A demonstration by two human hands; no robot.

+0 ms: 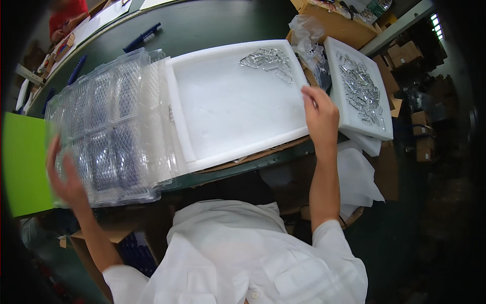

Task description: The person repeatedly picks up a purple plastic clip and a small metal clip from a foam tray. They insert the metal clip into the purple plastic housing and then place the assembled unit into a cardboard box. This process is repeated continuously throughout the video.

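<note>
My left hand (68,175), blurred by motion, has its fingers apart at the left edge of the clear plastic compartment trays (104,121). These trays are stacked and have a mesh-like pattern inside their compartments. Beside them lies a shallow white tray (228,111) with raised rims, and small shiny wire pieces (268,61) lie in its far right corner. My right hand (321,114) is at that tray's right rim, fingers curled and closed. Whatever they may pinch is too small or hidden to make out.
A second white tray (359,91) at the right carries many wire pieces. Near it are a crumpled clear bag (306,35) and a cardboard box (339,23). Blue tools (143,37) lie on the green table (212,23). A bright green panel (25,162) stands left; another person (68,17) is far left.
</note>
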